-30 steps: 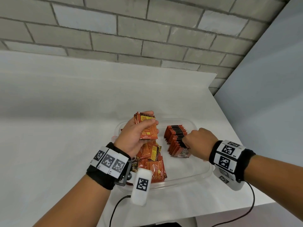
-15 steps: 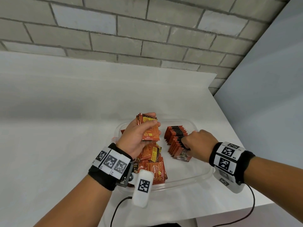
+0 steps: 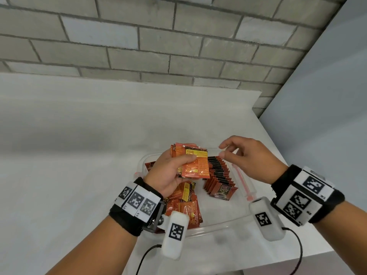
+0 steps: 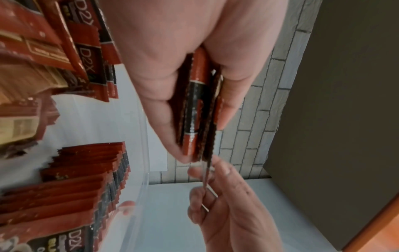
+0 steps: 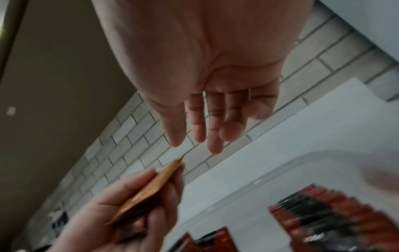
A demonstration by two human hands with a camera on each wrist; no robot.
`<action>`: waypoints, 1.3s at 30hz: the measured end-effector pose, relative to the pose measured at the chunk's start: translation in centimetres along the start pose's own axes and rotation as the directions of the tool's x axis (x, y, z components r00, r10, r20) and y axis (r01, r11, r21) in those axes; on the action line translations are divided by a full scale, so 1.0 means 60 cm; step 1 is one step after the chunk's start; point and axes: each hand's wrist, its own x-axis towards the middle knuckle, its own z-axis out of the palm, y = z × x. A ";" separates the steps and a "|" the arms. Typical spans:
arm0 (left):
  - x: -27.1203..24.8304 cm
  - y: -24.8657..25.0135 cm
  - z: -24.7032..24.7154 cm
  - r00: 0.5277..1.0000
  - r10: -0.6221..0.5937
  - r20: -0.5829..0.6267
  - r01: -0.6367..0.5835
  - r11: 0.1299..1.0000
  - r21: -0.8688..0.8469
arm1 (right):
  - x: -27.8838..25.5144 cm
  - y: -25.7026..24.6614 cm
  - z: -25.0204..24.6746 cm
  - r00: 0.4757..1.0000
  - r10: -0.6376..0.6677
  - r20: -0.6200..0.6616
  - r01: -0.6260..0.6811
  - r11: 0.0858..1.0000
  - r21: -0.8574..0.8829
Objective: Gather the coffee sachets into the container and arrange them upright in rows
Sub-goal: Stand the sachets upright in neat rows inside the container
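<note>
White table (image 3: 59, 155), grey brick wall (image 3: 158, 36) at far edge. Left hand (image 3: 170, 169) raised over clear plastic container (image 3: 224, 225), thumb and fingers clamped on a small stack of coffee sachets (image 3: 193, 162), orange backs facing camera; exact count hidden, edges overlap. Left wrist view shows the stack edge-on between thumb and fingers, blurred. Below that hand, a loose pile of sachets (image 3: 184, 205) lies flat in the container's left half, near part covered by wristband and camera housing. To the right, a row of upright sachets (image 3: 218, 173) runs near to far, front one reading "D2X"; far end cut off behind the held stack. Pink syringe (image 3: 241, 182) lies just right of the row. Right hand (image 3: 250, 157) hovers above the container's far right, fingers loosely spread, holding nothing, tips near the held stack but apart
</note>
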 end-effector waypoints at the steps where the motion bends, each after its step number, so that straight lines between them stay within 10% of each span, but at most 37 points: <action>1: -0.001 0.000 0.005 1.000 -0.005 0.014 0.005 1.000 0.021 | -0.003 -0.009 0.005 1.000 -0.008 0.025 0.007 0.999 0.054; 5: -0.004 -0.003 0.019 0.998 -0.007 0.064 0.005 1.000 0.023 | -0.010 -0.025 0.027 0.996 -0.040 0.085 0.019 0.970 0.242; 14: -0.007 -0.004 0.016 1.000 0.018 0.002 -0.018 0.993 -0.119 | -0.016 -0.023 0.018 0.965 -0.144 -0.218 0.196 0.950 0.242; 21: -0.008 -0.001 0.021 0.998 0.049 -0.044 -0.052 0.997 -0.060 | -0.028 -0.022 0.033 0.969 -0.242 0.044 0.235 0.964 0.122; 26: -0.008 -0.009 0.023 0.997 0.080 -0.005 -0.080 0.996 0.041 | -0.023 -0.020 0.016 0.963 -0.230 -0.138 0.231 0.973 -0.013; 39: -0.009 -0.012 0.011 0.991 0.112 -0.079 -0.113 0.994 -0.008 | -0.030 0.020 -0.010 0.966 0.068 0.250 0.005 0.960 -0.280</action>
